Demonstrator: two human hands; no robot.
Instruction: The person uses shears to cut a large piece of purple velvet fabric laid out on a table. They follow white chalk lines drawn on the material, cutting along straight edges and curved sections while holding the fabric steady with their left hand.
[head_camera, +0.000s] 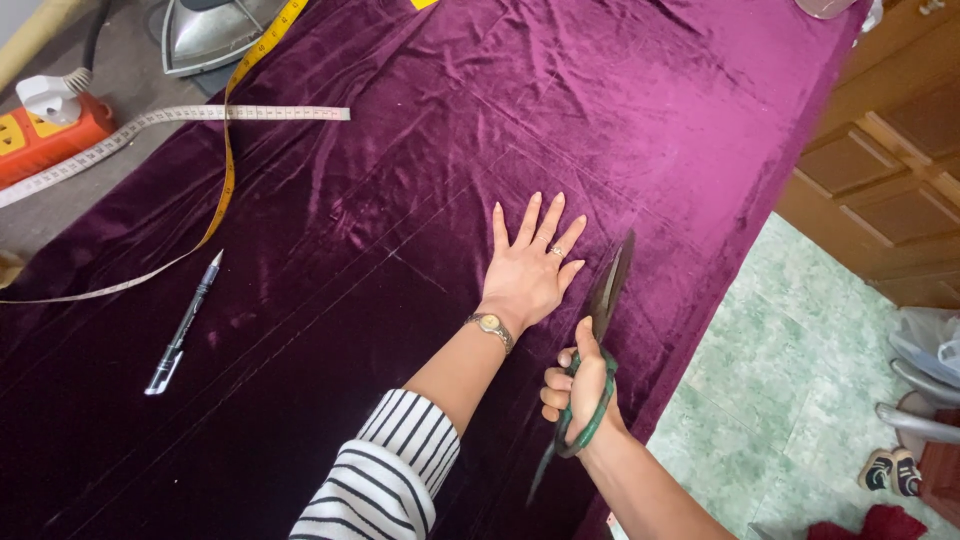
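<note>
A wide sheet of deep purple velvet fabric (400, 200) covers the table, with faint chalk lines across it. My left hand (530, 265) lies flat on the cloth, fingers spread, with a ring and a wristwatch; its sleeve is striped black and white. My right hand (580, 390) is shut on the green handles of large tailor's scissors (605, 300). The dark blades point away from me, just right of my left hand, near the cloth's right edge.
A pen (185, 325) lies on the cloth at the left. A yellow and white measuring tape (225, 130) trails across the upper left. An iron (205, 35) and an orange power strip (40, 135) sit at the far left. Wooden cabinets (880, 150) and green tiled floor (780, 390) lie to the right.
</note>
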